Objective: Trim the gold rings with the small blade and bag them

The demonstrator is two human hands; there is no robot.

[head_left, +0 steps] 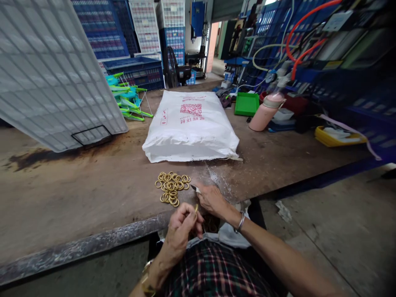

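Note:
Between the thumb and fingers of my left hand point(181, 229) is a brass ring point(196, 208), held above my lap at the table's front edge. My right hand point(215, 202) is closed around a small knife point(194, 188); its dark pointed tip shows past the fingers, while the rest is mostly hidden. Just beyond both hands, a loose pile of brass rings point(170, 186) lies on the brown table point(102, 185). Under my hands is an open whitish bag point(230, 236) in my lap, with brownish contents partly hidden by the hands.
Behind the rings lies a large white sack point(192, 123) with red print. A white ribbed panel point(58, 74) leans at left beside green and blue plastic pieces point(130, 99). Toward the right are a green tray point(246, 104), a pink bottle point(266, 113) and a yellow tray point(338, 136).

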